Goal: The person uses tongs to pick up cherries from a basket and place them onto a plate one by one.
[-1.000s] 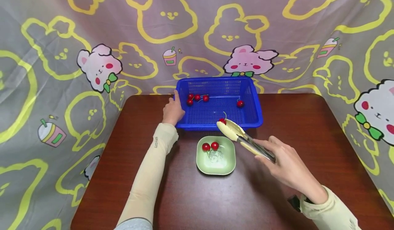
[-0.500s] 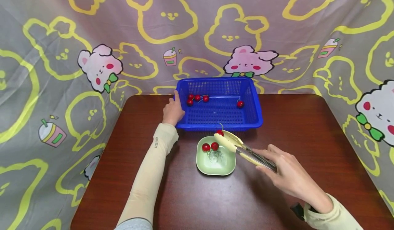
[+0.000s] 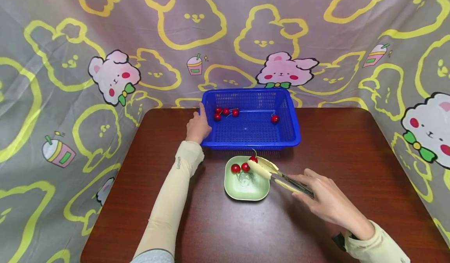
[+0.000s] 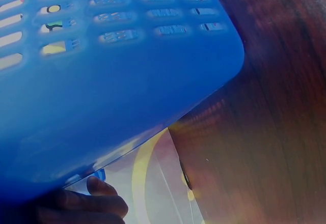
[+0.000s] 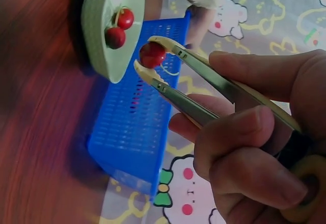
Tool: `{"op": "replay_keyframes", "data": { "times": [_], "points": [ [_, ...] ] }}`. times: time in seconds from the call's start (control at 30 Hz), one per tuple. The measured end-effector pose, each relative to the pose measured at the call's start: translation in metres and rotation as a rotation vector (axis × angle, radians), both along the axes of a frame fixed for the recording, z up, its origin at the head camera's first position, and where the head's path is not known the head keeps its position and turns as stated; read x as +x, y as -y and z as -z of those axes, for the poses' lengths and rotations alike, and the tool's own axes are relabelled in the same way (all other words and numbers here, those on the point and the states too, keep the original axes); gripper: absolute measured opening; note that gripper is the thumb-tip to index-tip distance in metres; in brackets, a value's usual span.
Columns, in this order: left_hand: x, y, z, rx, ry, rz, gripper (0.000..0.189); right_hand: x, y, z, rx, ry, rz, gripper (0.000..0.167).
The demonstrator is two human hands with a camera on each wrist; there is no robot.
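Observation:
My left hand [image 3: 198,128] grips the left rim of a blue plastic basket [image 3: 250,143], thumb on the rim; its curled fingers [image 4: 104,203] show beneath the rim in the left wrist view. With my right hand [image 3: 328,196] I hold metal tongs [image 3: 259,170] with cream tips. Between those tips a red cherry [image 5: 152,55] is pinched, its stem sticking out. In the head view this cherry is over the back right rim of a light green bowl [image 3: 246,195]. Two cherries [image 3: 235,169] lie inside the bowl.
Several cherries [image 3: 225,111] lie at the basket's left end, and a single cherry [image 3: 275,118] lies at its right. Bowl and basket stand on a brown wooden table [image 3: 334,138], the bowl in front. A patterned cloth [image 3: 225,28] hangs behind and at both sides.
The right hand has brought the tongs and cherry from over the basket's front edge toward me, to the bowl's back right rim. Left hand and basket have stayed put.

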State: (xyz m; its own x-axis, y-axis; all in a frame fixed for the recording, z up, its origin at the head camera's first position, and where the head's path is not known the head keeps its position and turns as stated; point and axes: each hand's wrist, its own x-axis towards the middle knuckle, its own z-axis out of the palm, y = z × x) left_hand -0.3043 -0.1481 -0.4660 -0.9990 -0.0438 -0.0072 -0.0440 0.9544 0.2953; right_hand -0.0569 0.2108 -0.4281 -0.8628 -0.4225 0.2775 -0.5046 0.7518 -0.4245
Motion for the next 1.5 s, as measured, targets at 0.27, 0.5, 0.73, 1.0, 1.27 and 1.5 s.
{"op": "replay_keyframes", "data": {
  "times": [0.27, 0.5, 0.73, 1.0, 1.27, 1.5],
  "points": [
    [-0.001, 0.000, 0.001, 0.000, -0.006, -0.001, 0.099, -0.005, -0.001, 0.006, 0.017, 0.073, 0.016, 0.042],
    [-0.001, 0.000, 0.000, -0.006, 0.001, -0.002, 0.099, -0.008, 0.001, 0.009, 0.035, 0.098, 0.023, 0.042],
    [-0.001, 0.001, 0.000, -0.010, 0.003, 0.000, 0.099, -0.006, 0.003, 0.008, 0.063, 0.095, 0.037, 0.042],
    [-0.001, 0.000, -0.002, -0.007, 0.011, 0.003, 0.099, -0.006, 0.004, 0.009, 0.069, 0.080, 0.033, 0.044],
    [0.000, 0.000, -0.003, -0.012, 0.010, 0.002, 0.098, -0.007, 0.003, 0.005, 0.060, 0.061, 0.032, 0.044],
    [0.000, 0.001, -0.001, -0.011, 0.010, 0.003, 0.096, -0.006, -0.001, -0.004, 0.016, 0.036, 0.009, 0.044]
  ]
}}
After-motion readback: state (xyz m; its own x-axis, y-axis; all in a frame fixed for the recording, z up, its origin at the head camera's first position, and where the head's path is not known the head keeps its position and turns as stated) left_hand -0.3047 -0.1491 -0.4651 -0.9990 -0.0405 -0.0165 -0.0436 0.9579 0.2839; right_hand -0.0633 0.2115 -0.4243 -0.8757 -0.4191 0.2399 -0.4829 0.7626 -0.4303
